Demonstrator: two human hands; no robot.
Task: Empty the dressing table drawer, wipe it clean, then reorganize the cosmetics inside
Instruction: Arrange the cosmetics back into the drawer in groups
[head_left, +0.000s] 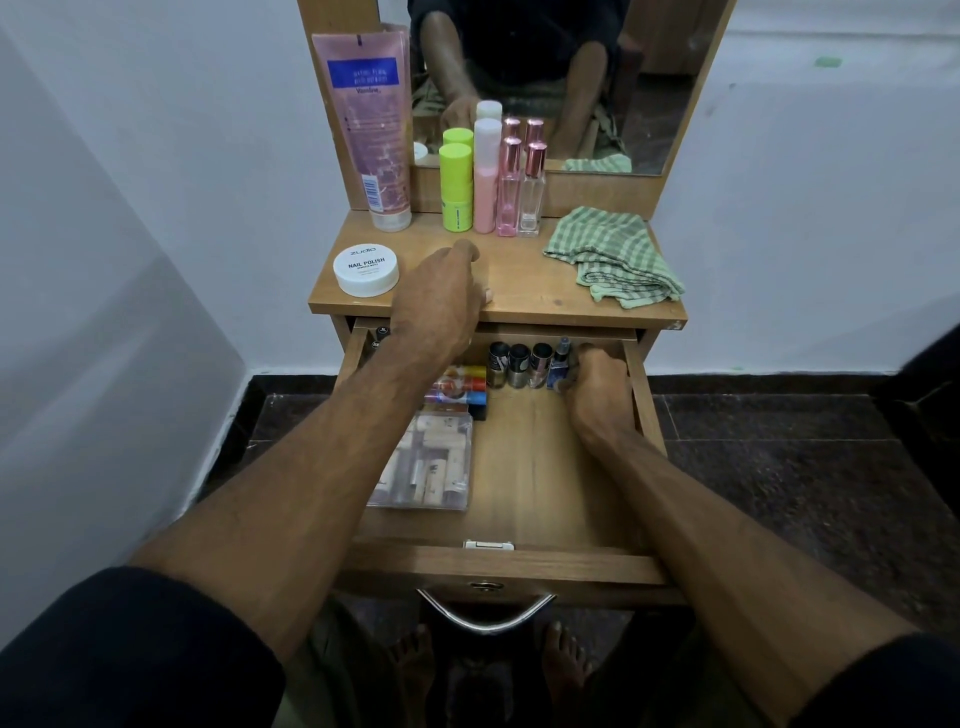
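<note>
Open drawer (519, 483): right hand (597, 395) grips the far-right blue bottle (560, 364) beside three nail polish bottles (518, 365); left hand (441, 301), fingers curled, grasp unclear, rests on the table (530, 291).

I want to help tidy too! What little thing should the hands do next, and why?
Probably the right hand should set the blue bottle upright at the end of the nail polish row. It already grips that bottle at the back of the drawer, right beside the row.

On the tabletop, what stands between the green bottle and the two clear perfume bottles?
Head view: a pink bottle with a white cap.
</note>
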